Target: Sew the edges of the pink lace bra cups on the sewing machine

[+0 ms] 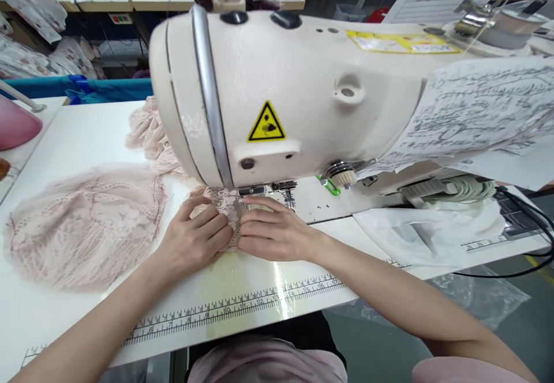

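Observation:
Both hands meet at the needle end of a white sewing machine (pixel 294 89), on a piece of pale pink lace (pixel 234 213). My left hand (pixel 197 234) has its fingers curled down onto the lace's left side. From the right, my right hand (pixel 274 230) grips the lace with bent fingers pressed together, close to the presser foot (pixel 252 190). Fingers and the machine head hide much of the lace and the stitching spot. Left of my left hand, a gathered pink lace piece (pixel 86 227) lies flat on the white table (pixel 86 132).
More bunched pink fabric (pixel 149 129) lies behind the machine head. A ruler strip (pixel 225 311) runs along the table's front edge. White cloth (pixel 411 233) and a coil of pale tape (pixel 467 190) lie right. Handwritten paper (pixel 489 112) hangs on the machine arm.

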### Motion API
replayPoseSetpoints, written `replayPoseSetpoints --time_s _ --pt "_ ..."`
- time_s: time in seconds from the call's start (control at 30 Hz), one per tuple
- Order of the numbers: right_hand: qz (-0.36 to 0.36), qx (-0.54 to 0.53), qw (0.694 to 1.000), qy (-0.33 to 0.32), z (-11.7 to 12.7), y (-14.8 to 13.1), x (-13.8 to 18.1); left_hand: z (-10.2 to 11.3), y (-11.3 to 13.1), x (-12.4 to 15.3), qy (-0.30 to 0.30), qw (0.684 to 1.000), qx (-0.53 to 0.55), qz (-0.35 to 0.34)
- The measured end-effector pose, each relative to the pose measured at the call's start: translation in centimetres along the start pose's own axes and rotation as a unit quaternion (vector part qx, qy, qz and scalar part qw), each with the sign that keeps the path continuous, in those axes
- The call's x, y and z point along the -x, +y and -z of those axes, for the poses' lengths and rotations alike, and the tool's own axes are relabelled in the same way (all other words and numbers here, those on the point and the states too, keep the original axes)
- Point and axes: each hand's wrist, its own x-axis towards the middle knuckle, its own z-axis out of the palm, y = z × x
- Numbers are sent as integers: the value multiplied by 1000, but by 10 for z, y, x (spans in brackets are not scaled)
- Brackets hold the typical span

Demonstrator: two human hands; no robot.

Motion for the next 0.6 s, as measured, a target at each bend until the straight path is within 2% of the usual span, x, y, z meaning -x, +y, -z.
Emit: replayPoseSetpoints --time_s 0.1,0.23,0.4,0.6 --pt "20 -9 1000 -6 2 1 4 -1 1 0 -19 999 27 -1" --pt "11 7 1000 -26 4 1 7 -8 2 4 -84 993 71 41" --pt "-6 2 1000 -9 1 -2 5 -15 -4 9 -146 985 64 72" --pt "-11 -3 1000 16 -10 -8 4 -13 -13 9 -145 985 63 69"
